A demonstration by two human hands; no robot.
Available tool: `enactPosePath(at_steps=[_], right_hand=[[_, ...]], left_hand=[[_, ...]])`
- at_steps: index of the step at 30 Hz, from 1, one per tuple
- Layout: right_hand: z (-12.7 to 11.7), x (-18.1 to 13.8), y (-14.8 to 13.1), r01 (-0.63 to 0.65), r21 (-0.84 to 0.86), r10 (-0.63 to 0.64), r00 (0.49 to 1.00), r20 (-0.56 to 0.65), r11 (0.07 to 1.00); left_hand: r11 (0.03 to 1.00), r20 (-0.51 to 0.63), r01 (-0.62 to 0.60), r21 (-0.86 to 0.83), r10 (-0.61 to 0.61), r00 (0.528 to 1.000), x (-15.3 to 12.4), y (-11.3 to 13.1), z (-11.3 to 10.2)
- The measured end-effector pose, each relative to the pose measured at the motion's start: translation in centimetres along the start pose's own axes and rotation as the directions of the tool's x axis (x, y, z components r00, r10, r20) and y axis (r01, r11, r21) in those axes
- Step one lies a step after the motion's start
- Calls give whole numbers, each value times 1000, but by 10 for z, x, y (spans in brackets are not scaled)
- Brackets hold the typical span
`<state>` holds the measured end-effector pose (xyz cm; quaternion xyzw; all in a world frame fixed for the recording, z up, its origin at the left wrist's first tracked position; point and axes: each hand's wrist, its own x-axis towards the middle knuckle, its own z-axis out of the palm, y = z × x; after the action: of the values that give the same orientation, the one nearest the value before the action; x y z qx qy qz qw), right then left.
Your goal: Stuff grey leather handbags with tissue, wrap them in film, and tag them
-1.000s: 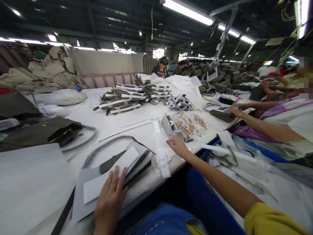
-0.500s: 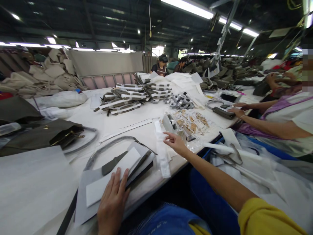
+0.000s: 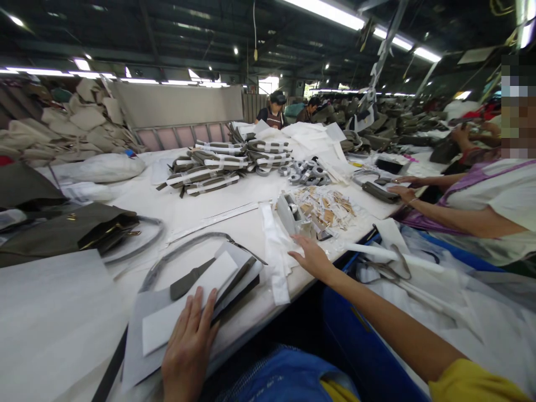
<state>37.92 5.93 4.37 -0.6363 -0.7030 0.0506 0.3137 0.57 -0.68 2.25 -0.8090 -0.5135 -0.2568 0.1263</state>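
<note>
My left hand [image 3: 190, 335] lies flat, fingers stretched out, across a white padding strip [image 3: 213, 273] on a dark grey-green bag [image 3: 238, 279]. Wrapped in grey protective sleeving, the bag's handle [image 3: 180, 245] arches behind it over pale sheets. Off to the right, my right hand [image 3: 314, 257] has its thumb and fingers apart, with nothing visible between them. It hovers by the edge of a pile of white strips [image 3: 274, 251] at the table's front edge. Just beyond its fingertips stands a grey tape dispenser [image 3: 291, 215].
Small tan and white pieces [image 3: 329, 204] are heaped behind the dispenser. Wrapped strap bundles [image 3: 218, 162] and grey rolls [image 3: 307, 172] sit farther back. Another dark bag [image 3: 67, 229] lies left. At right, a co-worker's hands [image 3: 404, 192] rest on a bag; plastic-covered material [image 3: 419, 301] fills the near right.
My right hand has opened wider and shifted slightly right and down, and the white strips near it look disturbed. My left hand stays on the padding strip. The whole view has shifted slightly.
</note>
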Motion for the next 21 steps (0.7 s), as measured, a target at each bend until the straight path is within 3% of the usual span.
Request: enactPosePath(at_steps=[7, 11, 14, 16, 19, 21], right_hand=[[17, 24, 3, -104, -52, 111, 981, 162, 993], [9, 35, -4, -85, -70, 99, 970, 221, 994], [-4, 27, -24, -58, -97, 79, 970, 230, 994], [-15, 15, -43, 34, -95, -7, 962, 272, 995], [-32, -4, -70, 233, -8, -210, 891, 402, 972], [-37, -10, -80, 270, -13, -241, 880, 409, 963]], left_hand=[[1000, 9, -18, 24, 18, 1000, 3, 0, -3], [999, 8, -26, 32, 26, 1000, 3, 0, -4], [999, 12, -37, 36, 36, 999, 3, -1, -4], [999, 14, -37, 33, 37, 999, 2, -2, -3], [999, 10, -27, 17, 27, 1000, 2, -1, -3], [1000, -4, -9, 0, 9, 1000, 1, 0, -2]])
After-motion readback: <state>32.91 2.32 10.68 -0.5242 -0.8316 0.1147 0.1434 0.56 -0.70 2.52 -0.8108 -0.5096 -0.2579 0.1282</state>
